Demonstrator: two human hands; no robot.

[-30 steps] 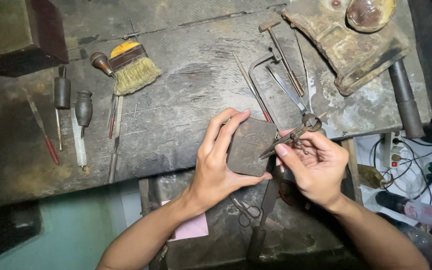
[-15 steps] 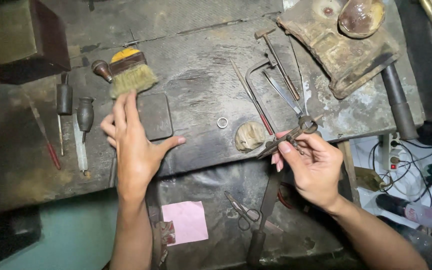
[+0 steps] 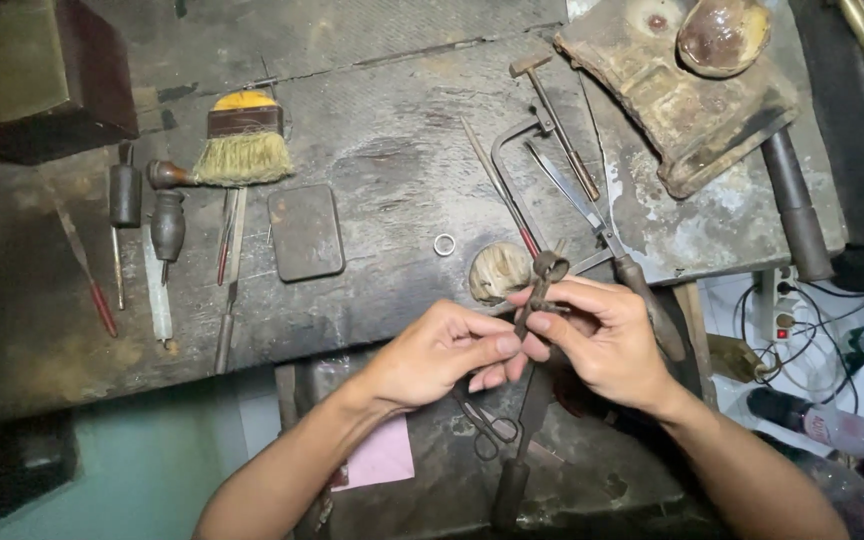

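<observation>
Both my hands meet at the front edge of the dark workbench [image 3: 382, 130]. My right hand [image 3: 607, 340] pinches a small dark metal clamp tool [image 3: 544, 280] upright between thumb and fingers. The fingertips of my left hand [image 3: 442, 350] grip the lower part of the same tool. Just behind it a round pale wooden peg [image 3: 498, 272] stands out of the bench, and a small metal ring [image 3: 444, 244] lies left of the peg. Further left lies a flat dark rectangular block [image 3: 304, 232].
A yellow-topped brush [image 3: 242, 145] and several handled gravers [image 3: 165, 228] lie at the left. A saw frame [image 3: 524, 140], a small hammer [image 3: 552, 110] and a worn leather pad [image 3: 682, 110] are at the right. Scissors [image 3: 487, 425] and pink paper [image 3: 384, 455] lie on the lower shelf.
My left hand carried the flat dark block to the left, set it down near the brush, then came back to grip the clamp tool with my right hand.
</observation>
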